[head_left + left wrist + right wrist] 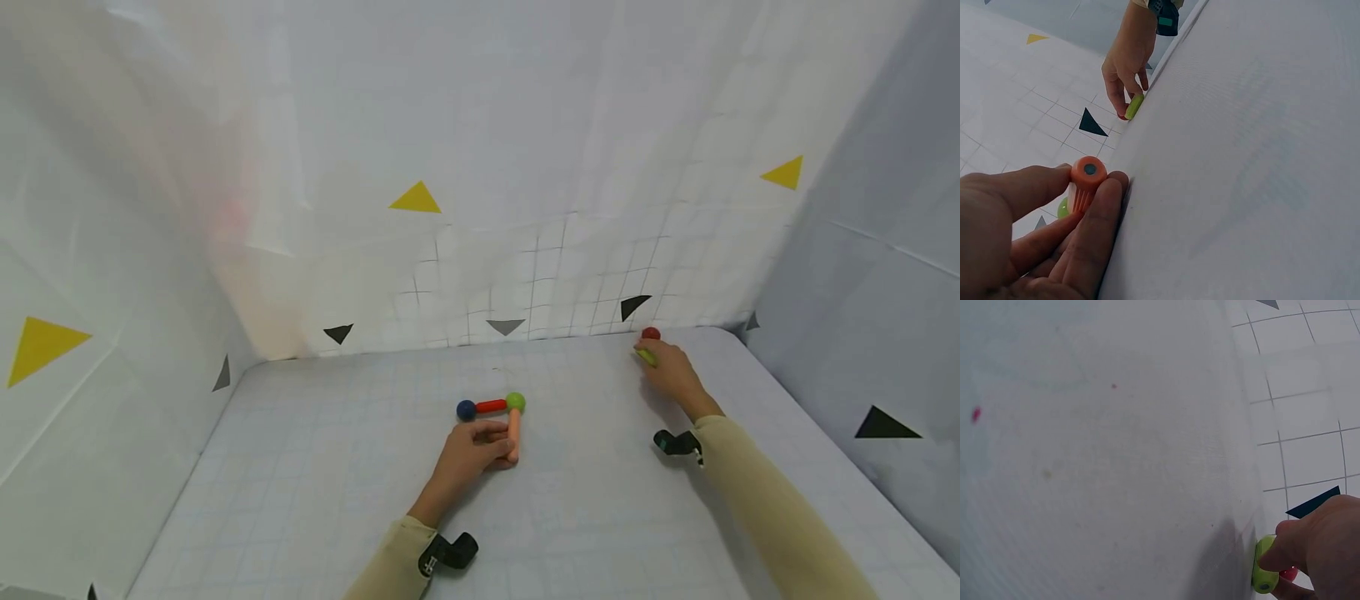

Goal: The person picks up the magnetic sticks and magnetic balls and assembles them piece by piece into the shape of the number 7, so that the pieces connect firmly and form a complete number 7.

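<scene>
Left hand (463, 454) pinches the orange rod (514, 435), thumb on one side, fingers on the other, at the near part of a small L-shaped chain on the bench (585, 508). Chain order: orange rod up to the lime ball (515, 402), then red rod (491, 406) off to the left, then blue ball (466, 410). Parts look end to end; can't confirm how they're joined. Left wrist view shows a grey disc (1090, 169) in the orange rod's free end, maybe a magnet.

Right hand (670, 372) is out at the far right of the bench, close to the back wall (480, 275), gripping the yellow-green rod (1262, 578) between thumb and fingers. Red ball (651, 333) sits just past the fingertips, right by the rod. Touching or attached: can't tell, the hand covers the gap.

Step in hand, as a judgement: left steadies the chain, right collects the next piece. Yellow-green rod looks secured but well apart from the chain, so that part reads as not yet added.

Next move probably calls for a lift away from the wall and a carry back toward the chain, with the left pinch firm enough that the L doesn't swing. Check whether the red ball comes along with the rod.
</scene>
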